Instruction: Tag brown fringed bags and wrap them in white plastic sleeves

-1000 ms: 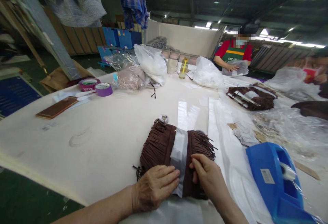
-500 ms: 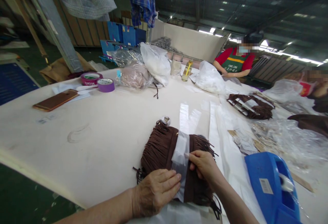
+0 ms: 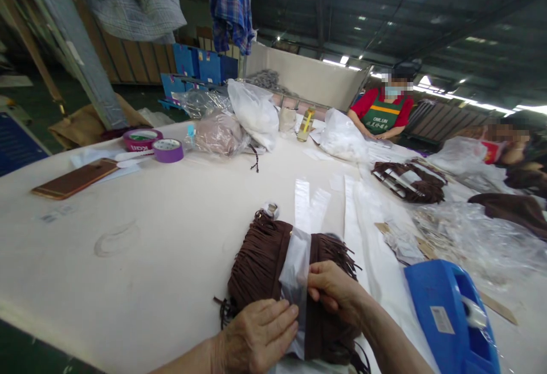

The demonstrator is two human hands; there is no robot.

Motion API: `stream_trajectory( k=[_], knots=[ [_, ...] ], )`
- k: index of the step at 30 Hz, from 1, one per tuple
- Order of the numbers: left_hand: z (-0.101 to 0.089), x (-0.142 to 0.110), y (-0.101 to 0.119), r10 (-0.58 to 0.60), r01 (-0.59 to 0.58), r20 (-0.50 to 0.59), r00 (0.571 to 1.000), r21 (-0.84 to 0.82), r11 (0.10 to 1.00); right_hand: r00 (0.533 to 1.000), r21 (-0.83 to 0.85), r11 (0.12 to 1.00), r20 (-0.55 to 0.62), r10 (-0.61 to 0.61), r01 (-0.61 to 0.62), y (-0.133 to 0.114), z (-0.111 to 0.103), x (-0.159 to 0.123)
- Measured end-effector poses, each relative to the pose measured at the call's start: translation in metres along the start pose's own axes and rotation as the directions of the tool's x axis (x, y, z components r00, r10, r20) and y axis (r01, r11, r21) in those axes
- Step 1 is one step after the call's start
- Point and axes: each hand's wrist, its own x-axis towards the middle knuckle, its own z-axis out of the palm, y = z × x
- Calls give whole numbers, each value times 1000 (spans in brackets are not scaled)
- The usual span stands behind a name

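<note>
A dark brown fringed bag (image 3: 253, 264) lies on the table in front of me. A translucent white strip (image 3: 296, 260) of paper or film crosses its middle. My left hand (image 3: 260, 333) rests flat, fingers stretched out, over the lower part of the strip and the bag. With thumb and forefinger pinched together, my right hand (image 3: 332, 289) grips the strip's right edge. Its other fingers curl against the bag. Beyond the bag, more white strips (image 3: 301, 203) lie on the table.
A blue tape dispenser (image 3: 444, 305) stands at the right, near clear plastic wrapping (image 3: 461, 243). Another brown fringed bundle (image 3: 408, 183) lies farther back. At the left are a phone (image 3: 74, 179) and purple tape rolls (image 3: 168, 150). A co-worker (image 3: 382, 112) works across the table (image 3: 171, 260).
The view has shifted slightly, so the table things appear moved a little left and down. Both hands keep about the same place on the bag and strip.
</note>
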Motion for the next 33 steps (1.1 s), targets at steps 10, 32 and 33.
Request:
stream_trajectory(
  k=[10,32,33],
  knots=[
    [15,-5,-1,12,-8,-83,996,52,999,996,-58,998,-82,-28,24,-2,14,-4],
    [7,0,-2,46,-45,-48,998,29,999,394,-965,62,44,-918,253,29,27,-14],
    [5,1,-2,48,-48,-23,999,14,999,436,-973,36,68,-897,227,32,29,-10]
  ],
)
